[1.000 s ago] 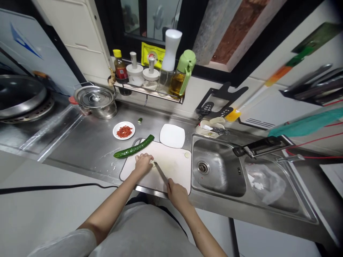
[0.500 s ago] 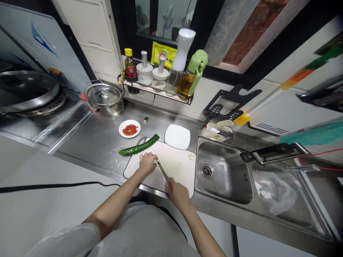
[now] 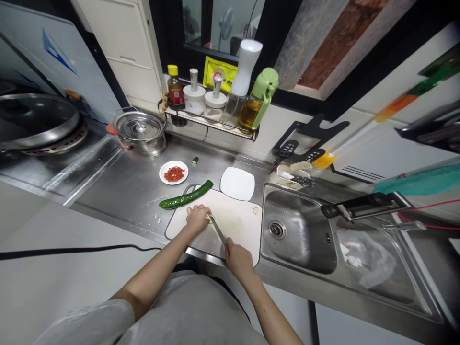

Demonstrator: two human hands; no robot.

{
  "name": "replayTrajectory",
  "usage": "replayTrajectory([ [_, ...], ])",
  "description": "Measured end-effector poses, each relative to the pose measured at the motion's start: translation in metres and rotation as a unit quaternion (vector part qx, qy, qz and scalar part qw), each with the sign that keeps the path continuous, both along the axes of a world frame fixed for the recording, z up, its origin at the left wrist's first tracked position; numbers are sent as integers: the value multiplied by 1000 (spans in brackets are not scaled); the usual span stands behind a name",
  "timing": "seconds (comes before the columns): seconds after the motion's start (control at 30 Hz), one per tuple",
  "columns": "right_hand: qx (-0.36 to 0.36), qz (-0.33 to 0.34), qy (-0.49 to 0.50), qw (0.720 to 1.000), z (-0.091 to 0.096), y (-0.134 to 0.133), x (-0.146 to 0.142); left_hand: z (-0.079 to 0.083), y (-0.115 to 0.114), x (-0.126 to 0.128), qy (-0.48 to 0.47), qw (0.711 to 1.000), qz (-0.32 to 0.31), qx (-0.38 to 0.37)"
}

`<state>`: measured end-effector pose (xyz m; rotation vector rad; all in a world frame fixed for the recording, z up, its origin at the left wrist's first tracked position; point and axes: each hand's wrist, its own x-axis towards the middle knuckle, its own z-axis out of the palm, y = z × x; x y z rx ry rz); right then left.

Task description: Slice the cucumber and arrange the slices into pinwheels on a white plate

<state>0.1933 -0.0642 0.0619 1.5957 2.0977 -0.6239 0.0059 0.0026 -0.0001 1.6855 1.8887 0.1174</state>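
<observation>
On the white cutting board (image 3: 237, 239), my left hand (image 3: 198, 218) is closed over a piece of cucumber (image 3: 211, 219). Most of that piece is hidden under the fingers; a pale cut face shows beside them. My right hand (image 3: 237, 258) grips the handle of a knife (image 3: 217, 231), whose blade tip meets the piece close to my left fingertips. A long green cucumber (image 3: 186, 196) lies across the board's upper left edge, just beyond my left hand. Near the board's right corner rests a thin round slice (image 3: 256, 211).
Behind the board are a plate of chopped red bits (image 3: 161, 175), a cucumber end (image 3: 195, 160) and a white square plate (image 3: 237, 183). The sink (image 3: 298, 225) adjoins on the right. A lidded steel pot (image 3: 149, 143) stands back left, below a condiment rack (image 3: 212, 123).
The view has shifted very slightly. Both hands, the knife and the cucumber keep practically the same places.
</observation>
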Motion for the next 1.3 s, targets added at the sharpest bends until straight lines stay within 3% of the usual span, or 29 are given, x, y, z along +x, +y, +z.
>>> replayTrajectory([
  [1.3,-56,7,5,998,-8,11,-7,1,3,-2,-6,1000,-2,-6],
])
